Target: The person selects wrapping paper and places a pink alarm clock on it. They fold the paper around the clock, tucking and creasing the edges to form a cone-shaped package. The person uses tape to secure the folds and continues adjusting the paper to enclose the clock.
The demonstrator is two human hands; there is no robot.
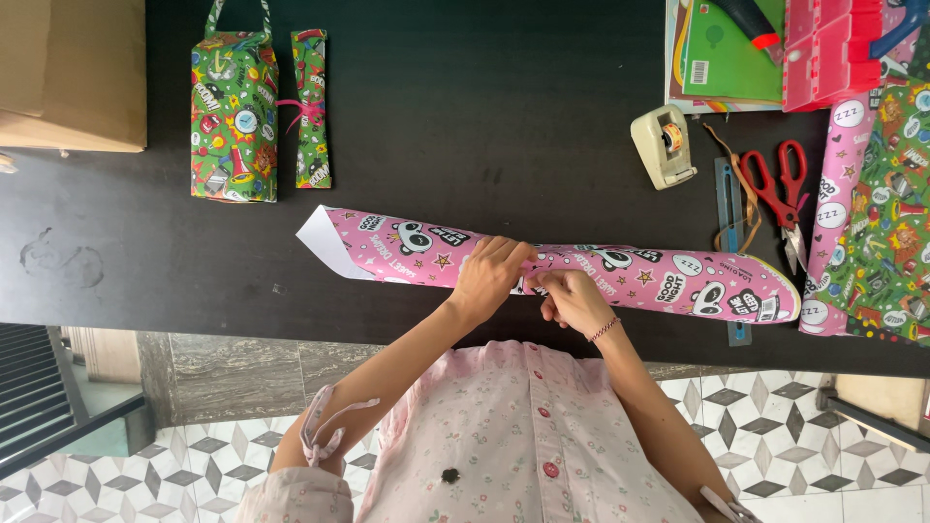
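A long roll of pink wrapping paper [678, 276] with panda pictures lies across the near edge of the black table [465, 126]. Its left end [334, 247] shows a white underside corner. My left hand [489, 276] rests on the middle of the roll, fingers pressed on the paper. Right beside it, my right hand [572, 298] pinches the paper's near edge. The two hands touch each other.
Two green comic-print wrapped packages [234, 116] [312, 107] lie at the back left beside a cardboard box [73, 73]. A tape dispenser [664, 145], red scissors [780, 194], a ruler [728, 208], more paper rolls [877, 203] and a pink tray [828, 48] crowd the right side.
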